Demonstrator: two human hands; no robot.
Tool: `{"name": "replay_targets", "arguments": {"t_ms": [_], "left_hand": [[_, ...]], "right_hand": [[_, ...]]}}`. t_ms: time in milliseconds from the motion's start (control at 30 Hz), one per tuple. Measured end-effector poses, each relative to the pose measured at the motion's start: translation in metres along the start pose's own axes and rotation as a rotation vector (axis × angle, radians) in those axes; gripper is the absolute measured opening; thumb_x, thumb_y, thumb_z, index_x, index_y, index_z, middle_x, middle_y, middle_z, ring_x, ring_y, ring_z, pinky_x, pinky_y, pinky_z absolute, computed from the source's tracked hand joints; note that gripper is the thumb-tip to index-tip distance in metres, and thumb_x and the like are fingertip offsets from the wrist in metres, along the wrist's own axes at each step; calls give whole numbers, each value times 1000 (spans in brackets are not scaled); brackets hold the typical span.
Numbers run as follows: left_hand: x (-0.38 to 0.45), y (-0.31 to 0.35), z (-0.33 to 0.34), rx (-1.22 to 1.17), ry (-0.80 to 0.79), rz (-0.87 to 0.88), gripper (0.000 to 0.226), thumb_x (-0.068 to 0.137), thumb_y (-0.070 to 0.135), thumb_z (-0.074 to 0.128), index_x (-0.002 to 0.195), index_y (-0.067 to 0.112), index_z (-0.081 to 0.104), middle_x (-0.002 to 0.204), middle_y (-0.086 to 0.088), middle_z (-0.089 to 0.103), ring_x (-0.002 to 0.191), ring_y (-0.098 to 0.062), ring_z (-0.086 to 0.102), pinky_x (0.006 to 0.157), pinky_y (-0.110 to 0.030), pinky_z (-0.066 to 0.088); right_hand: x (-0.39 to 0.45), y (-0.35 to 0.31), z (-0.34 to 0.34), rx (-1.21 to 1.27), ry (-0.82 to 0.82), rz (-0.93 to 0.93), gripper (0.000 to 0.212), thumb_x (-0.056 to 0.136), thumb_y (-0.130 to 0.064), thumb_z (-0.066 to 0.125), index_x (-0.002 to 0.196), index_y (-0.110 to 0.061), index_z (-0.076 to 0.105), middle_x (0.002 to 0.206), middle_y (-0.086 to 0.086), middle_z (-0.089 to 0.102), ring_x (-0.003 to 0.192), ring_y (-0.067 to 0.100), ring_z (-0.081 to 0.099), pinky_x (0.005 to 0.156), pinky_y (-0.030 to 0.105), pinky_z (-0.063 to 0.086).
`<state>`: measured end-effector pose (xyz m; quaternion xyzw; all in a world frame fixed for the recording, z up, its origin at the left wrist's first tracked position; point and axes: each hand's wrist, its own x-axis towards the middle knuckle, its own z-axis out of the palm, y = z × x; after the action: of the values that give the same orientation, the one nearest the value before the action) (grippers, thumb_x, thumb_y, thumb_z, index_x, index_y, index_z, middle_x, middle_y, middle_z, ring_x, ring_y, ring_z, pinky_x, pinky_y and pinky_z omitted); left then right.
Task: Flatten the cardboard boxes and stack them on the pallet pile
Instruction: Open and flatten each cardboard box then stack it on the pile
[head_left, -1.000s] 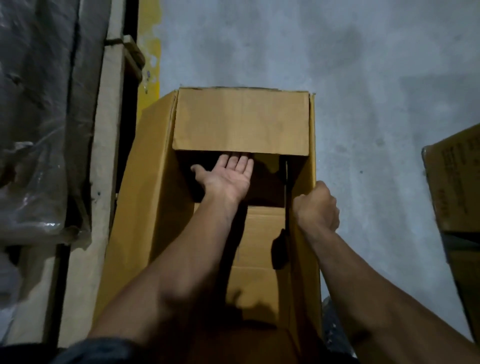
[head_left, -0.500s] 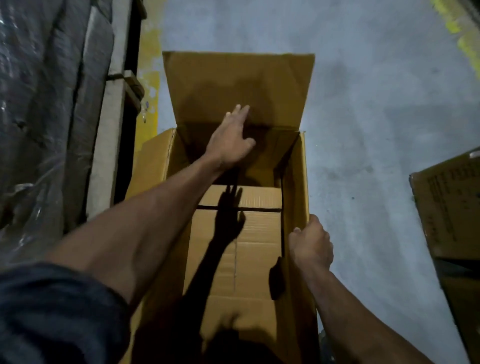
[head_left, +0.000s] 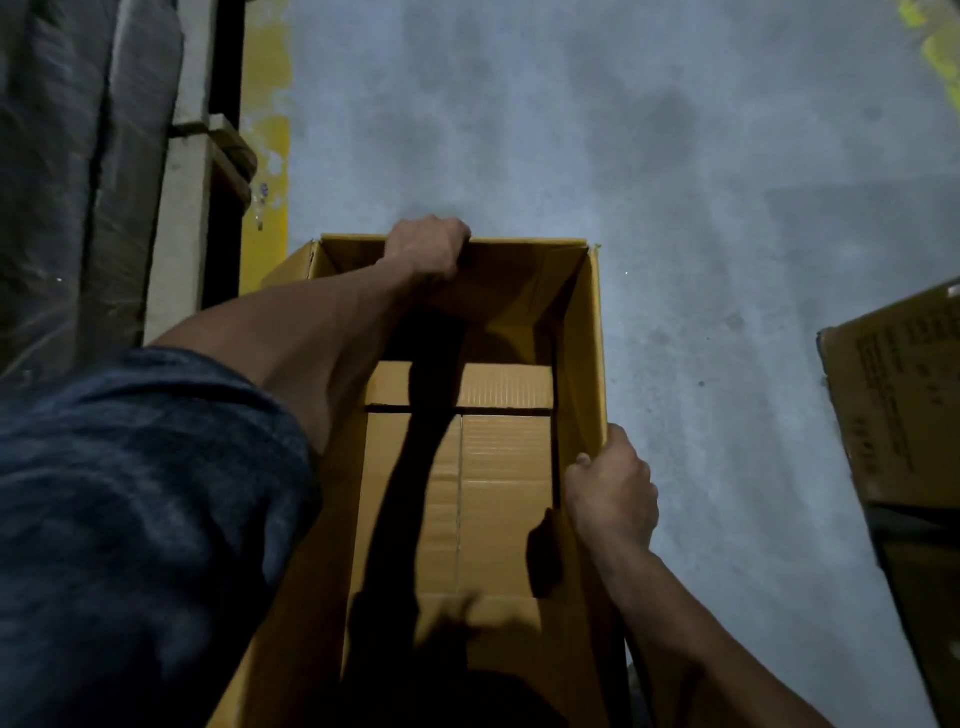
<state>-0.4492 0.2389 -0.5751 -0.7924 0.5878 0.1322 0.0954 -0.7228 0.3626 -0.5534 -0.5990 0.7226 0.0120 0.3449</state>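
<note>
An open brown cardboard box (head_left: 587, 364) stands on the concrete floor below me, its bottom flaps closed inside. My left hand (head_left: 428, 249) grips the box's far top edge, fingers curled over the rim. The near part of the right wall is held by my right hand (head_left: 613, 493), thumb inside and fingers outside. My left arm reaches across the box's opening and casts a dark shadow on the bottom flaps. The far flap is no longer in view.
A plastic-wrapped load (head_left: 67, 156) on a wooden pallet (head_left: 182, 208) lies along the left. A yellow floor stripe (head_left: 265, 130) runs beside it. Another printed cardboard box (head_left: 893, 400) sits at the right edge. Bare grey concrete floor (head_left: 571, 130) stretches ahead.
My left hand moved from pressing the raised far flap to gripping the far top edge; the flap went out of sight. My right hand stayed on the right wall.
</note>
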Motion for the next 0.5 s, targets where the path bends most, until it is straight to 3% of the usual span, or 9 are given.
{"name": "replay_targets", "arguments": {"t_ms": [100,233,333,433,500], "left_hand": [[-11,4,-5,32,24,8,28,95,25,57,120,13,53,121,-15,61,111,-36,57,89,-42,42],[-47,-2,-4,-5,160,20,48,95,35,52,138,15,41,144,-13,47,134,-33,40,113,-46,26],[-92,-18,0,-44,237,-84,62,94,37,52,149,14,32,157,-10,32,146,-30,23,121,-48,15],[-157,-33,13,-210,240,-253,72,93,32,55,153,7,25,160,-17,24,149,-36,18,121,-52,17],[-204,-41,30,-356,235,-369,74,90,28,60,151,3,25,154,-22,31,141,-39,31,115,-55,29]], "right_hand": [[-1,-2,-1,-15,1,12,32,100,-15,54,132,-12,51,99,3,59,84,18,49,70,33,39],[-2,-4,2,-26,20,15,30,99,-14,56,129,-11,52,110,10,66,92,26,59,73,35,45],[-3,-6,3,-28,20,26,29,99,-14,56,128,-11,53,109,12,65,98,31,61,73,36,43],[-3,-6,0,-26,22,38,24,98,-14,55,122,-11,54,98,8,59,86,26,54,72,35,42],[-4,-5,-3,-29,9,44,23,100,-16,54,123,-12,53,101,9,59,88,27,55,73,36,43]]}}
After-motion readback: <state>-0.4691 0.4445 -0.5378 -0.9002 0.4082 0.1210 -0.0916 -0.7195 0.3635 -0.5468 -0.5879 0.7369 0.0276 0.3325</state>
